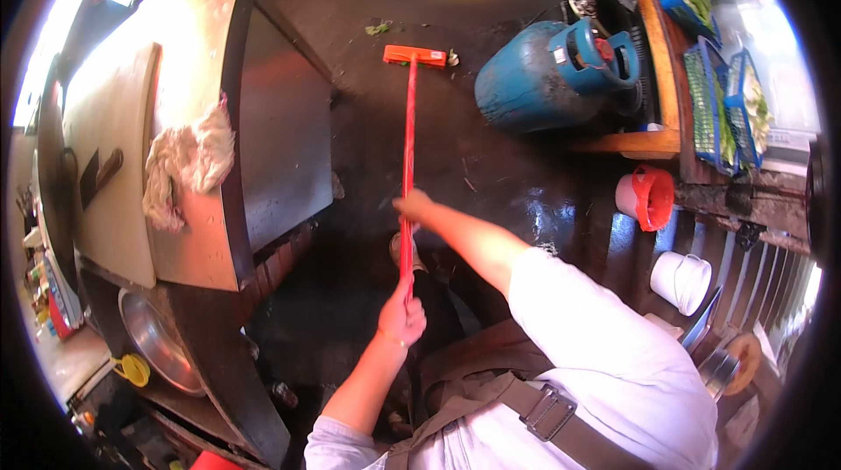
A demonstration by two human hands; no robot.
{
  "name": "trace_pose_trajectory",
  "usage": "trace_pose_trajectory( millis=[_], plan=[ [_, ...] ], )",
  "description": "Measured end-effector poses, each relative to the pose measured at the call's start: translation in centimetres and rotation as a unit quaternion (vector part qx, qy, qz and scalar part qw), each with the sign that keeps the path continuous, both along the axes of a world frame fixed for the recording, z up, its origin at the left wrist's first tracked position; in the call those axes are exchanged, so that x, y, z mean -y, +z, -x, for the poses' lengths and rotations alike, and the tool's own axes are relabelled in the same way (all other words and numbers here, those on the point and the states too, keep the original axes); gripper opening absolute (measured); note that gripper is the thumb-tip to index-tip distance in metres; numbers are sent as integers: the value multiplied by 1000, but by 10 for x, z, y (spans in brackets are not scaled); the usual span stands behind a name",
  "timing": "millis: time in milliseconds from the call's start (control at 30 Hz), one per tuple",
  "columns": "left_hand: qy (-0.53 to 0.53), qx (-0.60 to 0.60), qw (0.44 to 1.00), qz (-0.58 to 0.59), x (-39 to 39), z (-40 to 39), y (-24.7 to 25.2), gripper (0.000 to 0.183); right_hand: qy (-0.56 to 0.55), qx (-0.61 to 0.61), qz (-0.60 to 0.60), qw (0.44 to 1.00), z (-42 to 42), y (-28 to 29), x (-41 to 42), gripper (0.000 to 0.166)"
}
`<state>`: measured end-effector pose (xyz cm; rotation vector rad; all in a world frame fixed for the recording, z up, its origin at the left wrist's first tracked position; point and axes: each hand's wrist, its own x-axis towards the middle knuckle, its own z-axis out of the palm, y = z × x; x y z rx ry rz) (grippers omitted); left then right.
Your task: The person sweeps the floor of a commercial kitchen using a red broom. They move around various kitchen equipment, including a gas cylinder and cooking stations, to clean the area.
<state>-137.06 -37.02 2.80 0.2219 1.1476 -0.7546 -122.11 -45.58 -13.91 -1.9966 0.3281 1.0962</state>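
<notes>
A red broom handle (409,135) runs up the middle of the head view to an orange broom head (415,55), which rests on the dark floor. My left hand (402,320) is closed round the handle's near end. Farther up the same handle, my right hand (415,206) grips it. Green leaf scraps (378,28) lie on the floor just beyond the broom head, and a pale scrap (453,58) touches or lies close to its right end. The bristles are mostly hidden under the head.
At the right stand a blue gas cylinder (535,76), a pail with a red rim (654,198), a white bucket (681,282) and blue vegetable baskets (704,102). On the left are a counter (197,233) with a crumpled cloth (190,158), a cleaver (98,174) on a cutting board (118,227), and a metal basin (158,338).
</notes>
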Motion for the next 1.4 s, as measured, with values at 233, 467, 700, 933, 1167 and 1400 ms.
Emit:
trace_pose_trajectory(
  millis=[233, 467, 700, 933, 1167, 1400],
  plan=[
    [1, 64, 998, 10, -3, -126, 23, 15, -254, 92, -88, 959, -89, 72, 76, 37],
    [-27, 20, 998, -56, -30, -139, 27, 18, -211, 458, 176, 845, -75, 143, 207, 40],
    [-26, 10, 999, -40, -4, -176, 43, 22, -182, 567, 337, 729, -223, 182, 322, 57],
    [10, 3, 1000, 7, 29, -196, 50, 23, -165, 114, 137, 970, -328, 140, 365, 31],
    [11, -4, 1000, -5, 46, -220, 59, 23, -205, 123, -37, 970, -316, 127, 366, 17],
    [29, 7, 1000, -9, 43, -233, 72, 26, 381, 420, 155, 809, -252, 133, 391, 16]
  ],
)
